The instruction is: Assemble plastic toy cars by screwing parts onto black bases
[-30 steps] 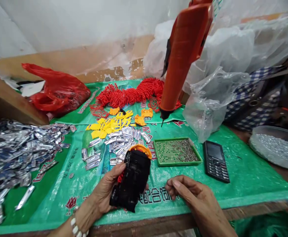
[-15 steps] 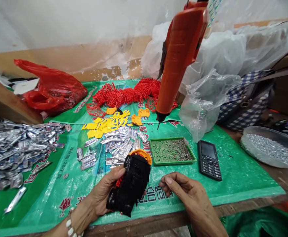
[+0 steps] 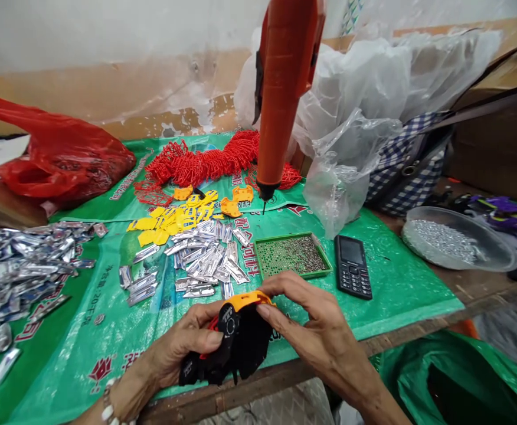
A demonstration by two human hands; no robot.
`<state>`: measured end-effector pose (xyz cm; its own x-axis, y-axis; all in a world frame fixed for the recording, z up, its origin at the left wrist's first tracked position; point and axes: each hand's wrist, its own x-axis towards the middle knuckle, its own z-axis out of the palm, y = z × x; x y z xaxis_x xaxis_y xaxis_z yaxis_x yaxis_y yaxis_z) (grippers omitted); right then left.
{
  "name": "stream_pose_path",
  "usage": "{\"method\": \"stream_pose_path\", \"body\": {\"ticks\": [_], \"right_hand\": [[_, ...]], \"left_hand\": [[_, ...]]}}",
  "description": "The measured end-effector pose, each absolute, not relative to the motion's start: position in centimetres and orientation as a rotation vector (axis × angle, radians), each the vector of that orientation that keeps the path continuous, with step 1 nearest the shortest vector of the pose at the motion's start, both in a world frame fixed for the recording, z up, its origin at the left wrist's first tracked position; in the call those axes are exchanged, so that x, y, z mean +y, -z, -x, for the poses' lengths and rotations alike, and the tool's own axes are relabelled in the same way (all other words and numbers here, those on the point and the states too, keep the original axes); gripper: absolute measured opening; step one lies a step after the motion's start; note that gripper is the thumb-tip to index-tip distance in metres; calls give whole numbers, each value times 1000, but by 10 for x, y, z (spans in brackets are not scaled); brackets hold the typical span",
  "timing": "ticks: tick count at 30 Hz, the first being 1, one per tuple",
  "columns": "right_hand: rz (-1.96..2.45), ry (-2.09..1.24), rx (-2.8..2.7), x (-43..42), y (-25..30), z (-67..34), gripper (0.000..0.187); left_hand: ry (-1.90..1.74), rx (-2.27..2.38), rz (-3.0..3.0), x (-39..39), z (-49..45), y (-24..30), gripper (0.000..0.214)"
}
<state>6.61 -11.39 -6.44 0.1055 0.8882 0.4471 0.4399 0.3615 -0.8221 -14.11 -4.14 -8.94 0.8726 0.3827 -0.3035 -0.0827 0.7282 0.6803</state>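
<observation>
The left hand (image 3: 192, 339) is reaching in from the lower left, its wrist wearing a bracelet (image 3: 109, 407), and is gripping the side of a black plastic assembly (image 3: 249, 342) with the thumb lying across it. The right hand (image 3: 309, 319) is coming in from the lower right, thumb and fingertips pinching the assembly's orange end (image 3: 247, 300). Both hands are clamping on this one thing, which they are holding up at the lower centre of the frame, over the front edge of the table (image 3: 398, 341).

The assembly is tilting, its orange end pointing upward; red is showing beside the left fingers, and a round black detail is sitting just below the orange. Fingers are covering parts of both sides.

An orange electric screwdriver (image 3: 285, 100) is hanging at upper centre, bit pointing down, blocking part of the red netting (image 3: 205, 165). Above the hands, silver strips (image 3: 209, 257) are lying beside yellow pieces (image 3: 183, 215); a larger silver heap (image 3: 23, 265) is filling the left side. Just above the right hand, a green tray (image 3: 324, 255) is holding small screws (image 3: 307, 251), with a phone (image 3: 353, 267) resting beside it. A red bag (image 3: 68, 153) is slumping at upper left.
</observation>
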Motion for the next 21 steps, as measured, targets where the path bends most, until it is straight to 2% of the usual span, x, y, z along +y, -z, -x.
{"method": "stream_pose_path", "body": {"ticks": [8,12,14,18,21], "right_hand": [[1169,-525,-1583,-118,62,-71,7],[1154,-555,-1510,-121,64,-67,8],[1124,-536,-1522,-125,68,-70,10],[1285,-395,-1606,-141,76,-90,31],[1483,-341,-1516,-152,78,-107,21]], "left_hand": [[-198,505,-911,-39,144,92,68],[-166,490,-1100,-35,149,80,69],[-183,507,-1440,-34,153,69,60],[-280,547,-2402,-38,156,60,49],[-420,494,-2908,-44,149,73,49]]}}
